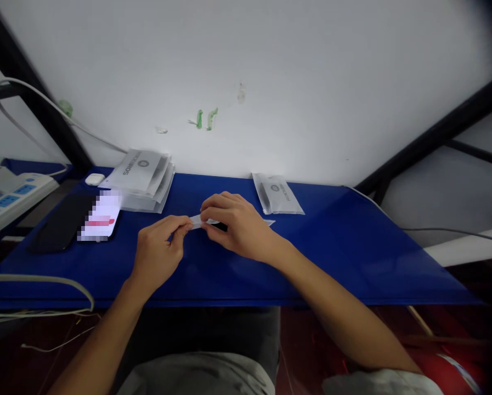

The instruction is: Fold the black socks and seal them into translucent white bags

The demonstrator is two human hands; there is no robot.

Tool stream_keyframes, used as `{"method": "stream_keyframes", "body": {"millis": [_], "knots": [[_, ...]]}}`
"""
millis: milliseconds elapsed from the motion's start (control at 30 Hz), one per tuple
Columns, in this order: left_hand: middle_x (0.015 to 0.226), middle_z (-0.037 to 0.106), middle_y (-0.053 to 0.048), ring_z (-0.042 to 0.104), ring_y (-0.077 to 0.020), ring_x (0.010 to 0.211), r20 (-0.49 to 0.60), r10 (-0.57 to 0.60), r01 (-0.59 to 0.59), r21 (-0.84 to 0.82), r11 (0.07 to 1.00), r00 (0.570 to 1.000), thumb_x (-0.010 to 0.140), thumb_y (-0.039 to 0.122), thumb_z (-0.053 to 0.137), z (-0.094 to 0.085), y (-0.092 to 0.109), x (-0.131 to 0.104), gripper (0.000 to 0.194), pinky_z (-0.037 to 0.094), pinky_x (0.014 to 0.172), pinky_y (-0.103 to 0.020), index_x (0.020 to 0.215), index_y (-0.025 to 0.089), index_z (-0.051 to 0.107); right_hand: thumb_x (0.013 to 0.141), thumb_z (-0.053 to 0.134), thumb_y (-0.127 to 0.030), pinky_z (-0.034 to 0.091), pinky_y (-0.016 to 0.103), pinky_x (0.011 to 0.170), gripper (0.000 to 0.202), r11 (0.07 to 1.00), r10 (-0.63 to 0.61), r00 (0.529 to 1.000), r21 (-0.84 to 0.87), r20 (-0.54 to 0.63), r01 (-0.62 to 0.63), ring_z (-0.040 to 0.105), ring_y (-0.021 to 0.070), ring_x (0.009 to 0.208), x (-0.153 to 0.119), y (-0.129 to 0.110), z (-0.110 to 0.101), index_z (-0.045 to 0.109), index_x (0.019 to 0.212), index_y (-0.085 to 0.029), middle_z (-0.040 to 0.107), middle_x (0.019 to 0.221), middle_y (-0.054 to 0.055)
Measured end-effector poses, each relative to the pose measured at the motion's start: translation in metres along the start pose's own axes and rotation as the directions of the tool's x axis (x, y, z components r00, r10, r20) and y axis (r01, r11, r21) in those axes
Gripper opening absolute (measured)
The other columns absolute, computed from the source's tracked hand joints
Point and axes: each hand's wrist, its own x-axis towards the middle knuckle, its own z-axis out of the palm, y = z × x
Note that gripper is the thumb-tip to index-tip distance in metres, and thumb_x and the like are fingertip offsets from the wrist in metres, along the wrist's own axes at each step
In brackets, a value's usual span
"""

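Note:
Between my hands, above the blue tabletop, is a translucent white plastic bag (196,220), seen nearly edge-on. My left hand (160,244) pinches its left end between thumb and fingers. Just to the right, my right hand (235,222) is closed on the bag's edge, thumb below and fingers above. A dark patch shows under the right fingers, though I cannot make out what it is. One pale corner of the bag sticks out beyond the right knuckles; the rest is hidden behind that hand.
A stack of printed frosted bags (141,175) lies back left, with a white earbud case (94,179) beside it. Two phones (62,222) are at the left, one screen lit. Another printed bag (276,195) rests near the wall. A power strip (13,197) and cables occupy the far left.

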Motion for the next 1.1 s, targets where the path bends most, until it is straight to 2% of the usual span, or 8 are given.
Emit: {"method": "stream_keyframes", "body": {"millis": [233, 500, 600, 767, 1100], "knots": [[0.08, 0.073, 0.003, 0.066, -0.0128, 0.071, 0.02, 0.0, 0.0, 0.013, 1.0, 1.0, 0.089, 0.022, 0.049, -0.001, -0.004, 0.0, 0.018, 0.051, 0.07, -0.023, 0.082, 0.023, 0.065, 0.087, 0.054, -0.02, 0.038, 0.033, 0.078, 0.011, 0.995, 0.071, 0.997, -0.07, -0.031, -0.073, 0.053, 0.0179, 0.085, -0.012, 0.006, -0.002, 0.065, 0.089, -0.019, 0.065, 0.099, 0.005], [0.086, 0.071, 0.0, 0.065, -0.0136, 0.076, 0.105, -0.014, 0.018, -0.033, 0.999, 0.994, 0.091, 0.026, 0.048, 0.002, -0.004, 0.0, 0.017, 0.051, 0.073, -0.025, 0.089, 0.023, 0.064, 0.091, 0.052, -0.021, 0.039, 0.034, 0.08, 0.016, 0.998, 0.021, 0.998, -0.056, -0.054, -0.024, 0.057, 0.0186, 0.091, -0.012, 0.012, 0.004, 0.068, 0.09, -0.021, 0.066, 0.105, 0.007], [0.089, 0.07, -0.002, 0.064, -0.0138, 0.08, 0.146, 0.027, -0.017, -0.073, 0.997, 0.989, 0.092, 0.028, 0.048, 0.006, -0.005, -0.001, 0.018, 0.05, 0.074, -0.026, 0.094, 0.021, 0.064, 0.091, 0.051, -0.019, 0.04, 0.034, 0.079, 0.017, 0.998, 0.018, 0.998, -0.058, -0.062, -0.021, 0.057, 0.0186, 0.089, -0.011, 0.015, 0.006, 0.068, 0.091, -0.02, 0.066, 0.104, 0.007], [0.085, 0.069, -0.002, 0.062, -0.0131, 0.079, 0.087, 0.107, -0.104, -0.041, 0.994, 0.99, 0.093, 0.022, 0.045, 0.014, -0.008, -0.004, 0.021, 0.049, 0.076, -0.027, 0.09, 0.02, 0.065, 0.091, 0.052, -0.02, 0.039, 0.034, 0.078, 0.016, 0.995, 0.02, 0.998, -0.095, -0.06, -0.026, 0.056, 0.0189, 0.09, -0.013, 0.014, 0.008, 0.068, 0.091, -0.02, 0.067, 0.103, 0.006], [0.083, 0.071, -0.001, 0.066, -0.0137, 0.078, 0.019, 0.111, -0.112, 0.032, 0.993, 0.994, 0.093, 0.022, 0.046, 0.013, -0.009, -0.005, 0.021, 0.05, 0.074, -0.026, 0.087, 0.021, 0.067, 0.092, 0.05, -0.019, 0.039, 0.035, 0.081, 0.017, 0.973, 0.012, 0.997, -0.231, -0.076, -0.03, 0.055, 0.0201, 0.094, -0.025, 0.015, 0.006, 0.067, 0.089, -0.019, 0.067, 0.104, 0.006]]}}
